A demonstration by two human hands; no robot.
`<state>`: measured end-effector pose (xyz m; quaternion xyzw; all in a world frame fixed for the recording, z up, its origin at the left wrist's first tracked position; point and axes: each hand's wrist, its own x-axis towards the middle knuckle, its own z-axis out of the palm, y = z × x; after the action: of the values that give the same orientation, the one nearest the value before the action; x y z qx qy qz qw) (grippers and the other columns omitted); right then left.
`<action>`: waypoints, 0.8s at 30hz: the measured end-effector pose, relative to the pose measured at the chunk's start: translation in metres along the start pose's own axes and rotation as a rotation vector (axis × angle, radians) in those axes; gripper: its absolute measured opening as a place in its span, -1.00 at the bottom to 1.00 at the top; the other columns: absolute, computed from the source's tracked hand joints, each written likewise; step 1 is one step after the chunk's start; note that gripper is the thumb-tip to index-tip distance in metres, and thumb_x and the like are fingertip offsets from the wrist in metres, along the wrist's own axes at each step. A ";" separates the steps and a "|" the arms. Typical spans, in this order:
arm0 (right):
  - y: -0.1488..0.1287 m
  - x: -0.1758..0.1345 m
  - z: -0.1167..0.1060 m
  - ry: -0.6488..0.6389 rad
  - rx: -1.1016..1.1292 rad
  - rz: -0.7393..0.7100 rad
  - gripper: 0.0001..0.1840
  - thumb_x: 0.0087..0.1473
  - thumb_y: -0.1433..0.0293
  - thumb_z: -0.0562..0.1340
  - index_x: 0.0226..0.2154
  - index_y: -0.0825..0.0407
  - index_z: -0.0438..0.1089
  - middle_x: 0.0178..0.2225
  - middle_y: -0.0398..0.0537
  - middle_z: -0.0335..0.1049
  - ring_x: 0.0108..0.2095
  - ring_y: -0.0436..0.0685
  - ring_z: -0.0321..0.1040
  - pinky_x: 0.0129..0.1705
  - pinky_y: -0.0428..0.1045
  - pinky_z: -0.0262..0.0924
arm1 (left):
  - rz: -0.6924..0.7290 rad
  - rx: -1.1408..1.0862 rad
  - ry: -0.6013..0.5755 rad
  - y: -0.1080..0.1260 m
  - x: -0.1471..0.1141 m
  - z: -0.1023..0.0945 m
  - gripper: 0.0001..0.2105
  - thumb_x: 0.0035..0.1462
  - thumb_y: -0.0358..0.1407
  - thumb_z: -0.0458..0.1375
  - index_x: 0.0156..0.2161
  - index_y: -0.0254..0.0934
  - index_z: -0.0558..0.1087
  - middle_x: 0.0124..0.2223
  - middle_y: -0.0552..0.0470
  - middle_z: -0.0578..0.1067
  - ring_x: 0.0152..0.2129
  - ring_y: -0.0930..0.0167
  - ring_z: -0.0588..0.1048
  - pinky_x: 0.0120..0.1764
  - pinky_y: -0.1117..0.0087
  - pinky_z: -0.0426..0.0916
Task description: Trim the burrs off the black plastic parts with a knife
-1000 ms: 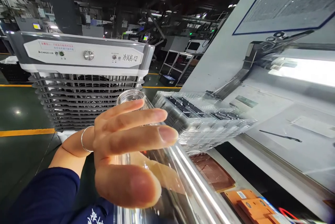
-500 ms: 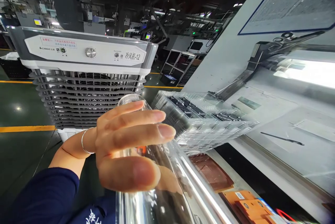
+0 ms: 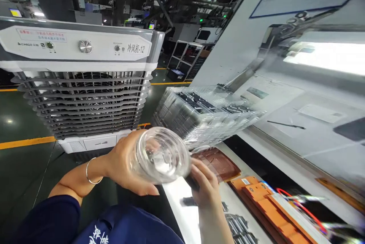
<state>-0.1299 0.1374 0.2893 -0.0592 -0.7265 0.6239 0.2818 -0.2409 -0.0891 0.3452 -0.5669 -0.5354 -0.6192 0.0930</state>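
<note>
My left hand point(image 3: 125, 166) is wrapped round a clear water bottle point(image 3: 168, 164), whose round end faces up toward me. The bottle is transparent, and no cap shows on this end. On the bottle's right side is my right hand point(image 3: 207, 185), its fingers bent round a small dark piece point(image 3: 192, 182) pressed near the bottle's side. That piece looks like a black cap, but it is blurred and partly hidden. Whether the right fingers also touch the bottle I cannot tell.
A white air cooler point(image 3: 94, 51) stands ahead on the left. Stacked clear plastic trays point(image 3: 182, 122) with dark parts are beyond the bottle. A brown tray point(image 3: 219, 162), orange blocks point(image 3: 265, 202) and metal cylinders point(image 3: 239, 228) lie on the bench at right. A white machine point(image 3: 225, 46) rises behind.
The bottle, raised close to the camera before, has come down and away, and its round end now faces me. My right hand has come into view with the dark piece.
</note>
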 end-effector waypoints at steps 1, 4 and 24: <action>-0.008 0.002 0.003 0.029 -0.013 -0.060 -0.67 0.03 0.12 0.26 -0.30 0.02 0.54 -0.30 0.00 0.56 -0.29 0.18 0.49 -0.28 0.04 0.39 | -0.122 -0.116 -0.063 -0.006 -0.004 0.003 -0.24 -0.25 -0.06 0.41 0.09 -0.26 0.31 -0.07 -0.15 0.50 -0.12 0.18 0.50 0.01 0.13 0.39; -0.040 0.015 0.017 0.032 0.016 -0.346 -0.66 0.13 0.17 0.18 -0.10 -0.04 0.46 -0.17 -0.02 0.53 -0.21 0.16 0.47 -0.19 0.05 0.38 | -0.432 -0.518 -0.211 -0.025 -0.016 0.015 -0.30 -0.25 -0.06 0.41 0.02 -0.29 0.34 -0.10 -0.14 0.48 -0.13 0.20 0.48 -0.06 0.16 0.39; -0.037 -0.008 -0.036 0.135 -0.681 -0.004 -0.72 0.14 0.24 0.14 -0.36 0.05 0.49 -0.39 -0.03 0.53 -0.35 0.11 0.45 -0.21 0.01 0.31 | -0.845 0.213 -0.385 -0.047 -0.030 0.152 -0.21 -0.25 -0.08 0.39 0.12 -0.23 0.24 -0.02 -0.13 0.48 -0.04 0.12 0.45 0.07 0.02 0.26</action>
<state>-0.0959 0.1571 0.3239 -0.1896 -0.8728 0.3399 0.2946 -0.1727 0.0322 0.2617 -0.3915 -0.7870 -0.4280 -0.2103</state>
